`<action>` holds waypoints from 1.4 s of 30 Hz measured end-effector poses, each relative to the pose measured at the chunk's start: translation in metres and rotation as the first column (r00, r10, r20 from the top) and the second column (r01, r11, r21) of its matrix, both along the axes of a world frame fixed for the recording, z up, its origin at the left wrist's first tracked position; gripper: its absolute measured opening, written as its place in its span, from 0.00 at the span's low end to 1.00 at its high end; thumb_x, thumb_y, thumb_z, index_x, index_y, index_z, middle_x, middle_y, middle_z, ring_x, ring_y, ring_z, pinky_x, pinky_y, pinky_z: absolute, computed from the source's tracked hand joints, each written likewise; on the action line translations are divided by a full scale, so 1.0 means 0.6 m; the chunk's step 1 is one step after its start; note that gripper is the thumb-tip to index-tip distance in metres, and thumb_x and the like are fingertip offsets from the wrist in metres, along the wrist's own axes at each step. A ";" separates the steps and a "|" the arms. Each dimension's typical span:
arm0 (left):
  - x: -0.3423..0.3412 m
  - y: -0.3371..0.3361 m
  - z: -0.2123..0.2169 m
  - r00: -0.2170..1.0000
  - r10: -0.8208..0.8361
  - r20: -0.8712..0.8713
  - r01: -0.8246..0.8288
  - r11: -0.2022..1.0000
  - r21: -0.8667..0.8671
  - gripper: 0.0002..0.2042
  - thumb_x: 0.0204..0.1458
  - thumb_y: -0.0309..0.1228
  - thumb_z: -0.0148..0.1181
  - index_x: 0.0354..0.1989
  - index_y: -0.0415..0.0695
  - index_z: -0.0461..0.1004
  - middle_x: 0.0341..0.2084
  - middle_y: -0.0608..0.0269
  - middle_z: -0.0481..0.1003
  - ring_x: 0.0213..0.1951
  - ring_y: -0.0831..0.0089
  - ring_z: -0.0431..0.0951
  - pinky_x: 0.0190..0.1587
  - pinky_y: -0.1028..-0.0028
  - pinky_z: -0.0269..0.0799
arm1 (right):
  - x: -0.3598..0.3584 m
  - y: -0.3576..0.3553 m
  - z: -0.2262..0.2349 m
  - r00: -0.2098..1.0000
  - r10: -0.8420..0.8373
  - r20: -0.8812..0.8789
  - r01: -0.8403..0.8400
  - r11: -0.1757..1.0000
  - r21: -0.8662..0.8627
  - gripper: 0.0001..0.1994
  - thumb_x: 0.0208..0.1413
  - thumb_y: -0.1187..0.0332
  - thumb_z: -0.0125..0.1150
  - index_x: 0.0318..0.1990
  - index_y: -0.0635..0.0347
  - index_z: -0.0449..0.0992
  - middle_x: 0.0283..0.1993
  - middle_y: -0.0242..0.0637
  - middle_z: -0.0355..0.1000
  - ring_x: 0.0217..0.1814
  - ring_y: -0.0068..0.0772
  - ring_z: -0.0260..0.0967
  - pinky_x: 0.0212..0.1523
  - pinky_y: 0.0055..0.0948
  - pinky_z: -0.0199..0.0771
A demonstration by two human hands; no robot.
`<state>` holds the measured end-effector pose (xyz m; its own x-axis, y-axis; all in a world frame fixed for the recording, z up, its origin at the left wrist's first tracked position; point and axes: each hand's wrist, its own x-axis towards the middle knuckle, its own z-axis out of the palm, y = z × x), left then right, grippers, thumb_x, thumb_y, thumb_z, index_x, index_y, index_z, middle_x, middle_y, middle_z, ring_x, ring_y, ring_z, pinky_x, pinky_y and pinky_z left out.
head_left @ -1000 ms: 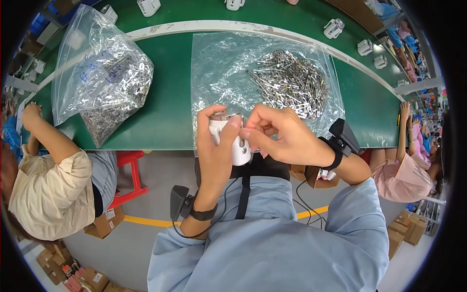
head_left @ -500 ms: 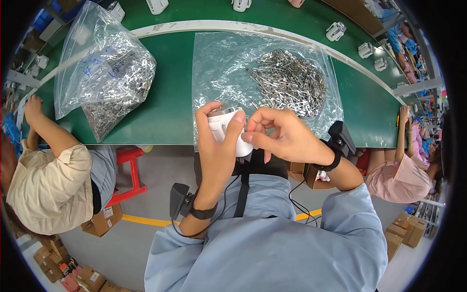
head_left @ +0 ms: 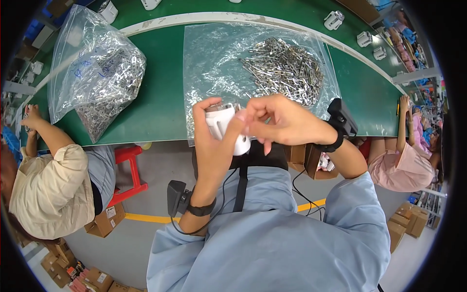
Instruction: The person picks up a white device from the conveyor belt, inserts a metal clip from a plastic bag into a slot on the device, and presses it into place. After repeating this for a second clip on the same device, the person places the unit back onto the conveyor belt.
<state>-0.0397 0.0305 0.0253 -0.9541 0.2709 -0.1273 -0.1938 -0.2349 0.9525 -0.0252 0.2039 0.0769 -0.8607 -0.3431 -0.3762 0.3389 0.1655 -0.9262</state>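
Observation:
My left hand (head_left: 214, 138) is wrapped round a white plastic housing (head_left: 224, 118) with a clear or shiny top rim, held tilted just over the bench's front edge. Its thumb lies across the housing's right side. My right hand (head_left: 277, 121) is closed in a pinch against that side, near the upper rim. Whatever sits between its fingertips is hidden. Beyond my hands, a loose heap of small metal clips (head_left: 287, 68) lies on a flattened clear plastic bag (head_left: 209, 58).
A bulging clear bag of metal parts (head_left: 104, 80) stands on the green bench (head_left: 163, 73) to the left. Behind a pale curved rail (head_left: 194, 20), several white housings (head_left: 333, 20) are spaced out. Co-workers sit at left and right, with a red stool (head_left: 129, 175) at left.
The whole view has shifted slightly, so the bench and bags sit a little higher and further left. My right fingertips have moved a little up along the housing, which stays in my left hand.

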 end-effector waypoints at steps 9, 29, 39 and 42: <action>0.018 -0.011 -0.001 0.971 0.100 0.218 -0.184 0.892 0.413 0.21 0.54 0.25 0.61 0.53 0.43 0.61 0.40 0.57 0.72 0.42 0.73 0.75 0.42 0.74 0.73 | 0.092 -0.109 -0.064 0.830 -0.529 -0.175 0.475 0.836 -0.274 0.18 0.65 0.65 0.55 0.57 0.63 0.65 0.51 0.39 0.69 0.51 0.22 0.68 0.47 0.23 0.71; 0.094 -0.024 -0.088 0.995 0.084 -0.058 -0.095 0.970 -0.223 0.33 0.49 0.20 0.55 0.67 0.37 0.53 0.51 0.49 0.70 0.50 0.68 0.73 0.54 0.73 0.67 | 0.119 -0.140 -0.302 0.639 -0.121 0.760 0.712 0.466 -0.525 0.23 0.64 0.46 0.38 0.49 0.52 0.73 0.44 0.27 0.75 0.40 0.25 0.73 0.26 0.22 0.68; 0.087 0.010 -0.119 0.954 0.214 -0.210 -0.276 0.899 -0.339 0.33 0.48 0.26 0.60 0.65 0.33 0.60 0.28 0.62 0.73 0.33 0.76 0.73 0.39 0.77 0.69 | 0.103 -0.135 -0.383 0.621 0.200 0.758 0.700 0.293 -0.651 0.25 0.64 0.43 0.44 0.55 0.53 0.71 0.49 0.32 0.74 0.46 0.29 0.74 0.37 0.32 0.77; 0.077 -0.010 -0.112 0.972 0.111 -0.208 -0.190 0.893 -0.409 0.32 0.50 0.28 0.60 0.65 0.33 0.60 0.29 0.59 0.75 0.33 0.74 0.75 0.40 0.75 0.70 | 0.111 -0.129 -0.395 0.720 0.546 0.428 0.606 -0.193 -0.772 0.25 0.64 0.45 0.47 0.57 0.53 0.70 0.51 0.34 0.73 0.50 0.31 0.74 0.43 0.38 0.78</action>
